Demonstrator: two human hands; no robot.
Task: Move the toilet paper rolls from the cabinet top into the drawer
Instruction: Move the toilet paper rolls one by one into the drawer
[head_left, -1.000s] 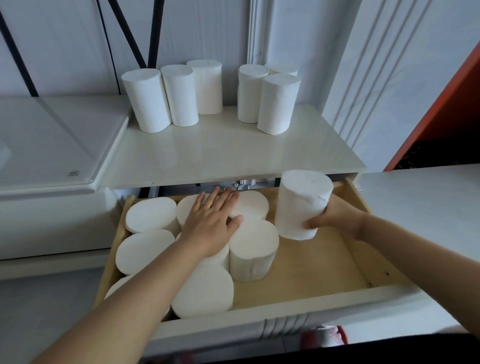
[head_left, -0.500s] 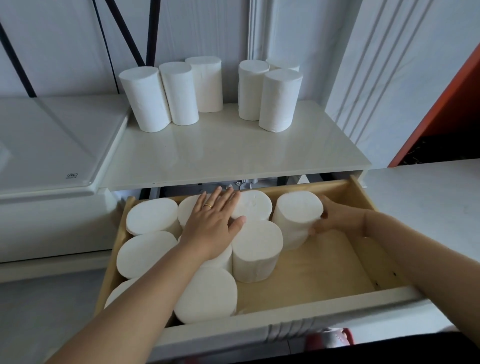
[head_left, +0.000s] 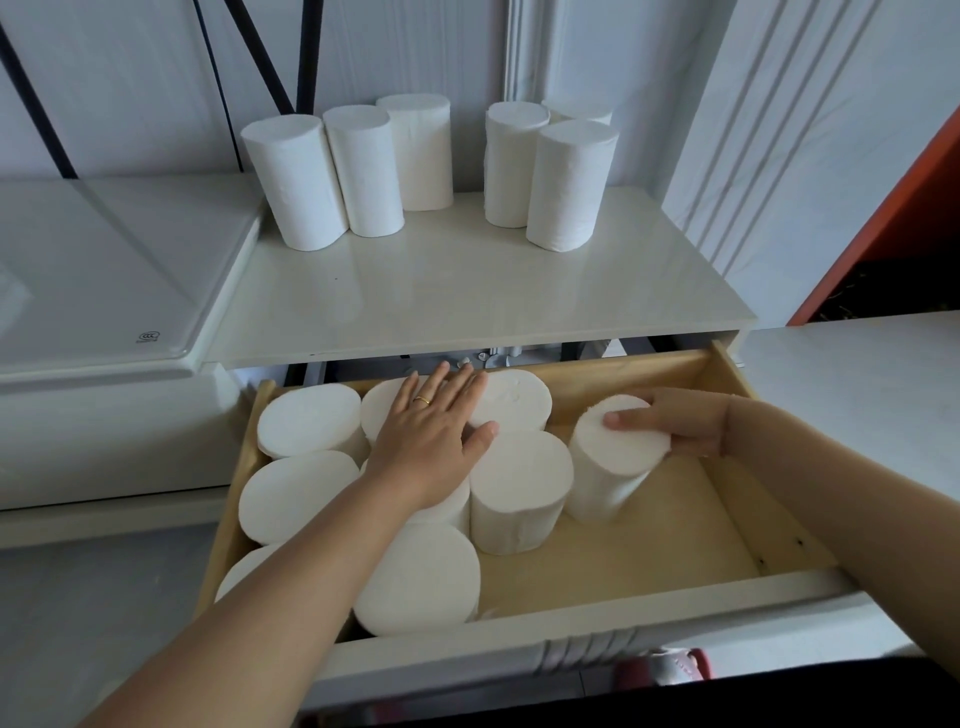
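Lays the left hand (head_left: 431, 441) flat, fingers straight and close together, across the tops of the packed rolls (head_left: 306, 431) filling the left half of the drawer (head_left: 727, 525), a gold ring (head_left: 422, 400) on one finger; grips the tilted roll (head_left: 608, 467) with the right hand (head_left: 680, 423), thumb on the top face, fingers curled round the far side; rests that roll's foot on the bare pale wood of the drawer floor, just beside the packed block. Above, glossy cream cabinet top (head_left: 467, 296), six rolls upright at the back edge; left trio (head_left: 358, 171) and right trio (head_left: 566, 192), a gap between. Behind, white ribbed wall panels (head_left: 779, 130); black straps (head_left: 260, 57) slanting across; white lidded appliance (head_left: 104, 260) to the left; orange panel (head_left: 904, 208) at the right.
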